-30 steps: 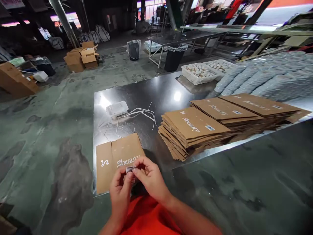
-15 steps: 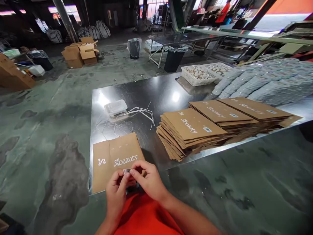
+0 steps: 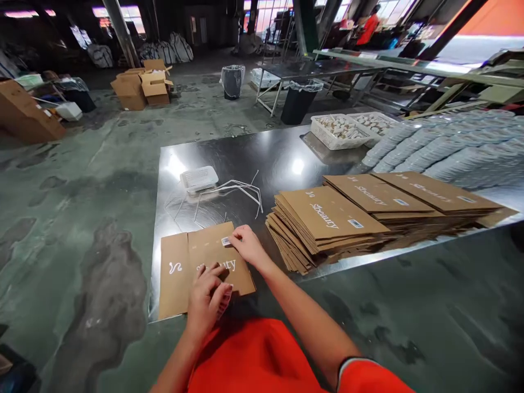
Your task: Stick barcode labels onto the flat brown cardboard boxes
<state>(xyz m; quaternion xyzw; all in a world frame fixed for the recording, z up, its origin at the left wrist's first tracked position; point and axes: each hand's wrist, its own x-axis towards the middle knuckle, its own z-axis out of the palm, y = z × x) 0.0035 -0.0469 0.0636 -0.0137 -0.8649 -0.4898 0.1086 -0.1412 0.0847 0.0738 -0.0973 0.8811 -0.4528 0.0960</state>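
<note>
Two hands lie on a flat kraft carton (image 3: 208, 243), its long axis crosswise at the near edge of the steel table (image 3: 249, 153). The right hand (image 3: 246, 245) has its fingertips closed on a small barcode label (image 3: 225, 241) by the carton's far edge. The left hand (image 3: 207, 301) is curled on the carton, its hold unclear. Stacked cartons (image 3: 323, 218) lie beyond, to the right.

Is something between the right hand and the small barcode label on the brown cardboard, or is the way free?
Nothing visible stands in the way. The right hand has its fingertips at the barcode label, on the flat printed cardboard. The left hand lies lower on the same cardboard, away from the label.
</note>
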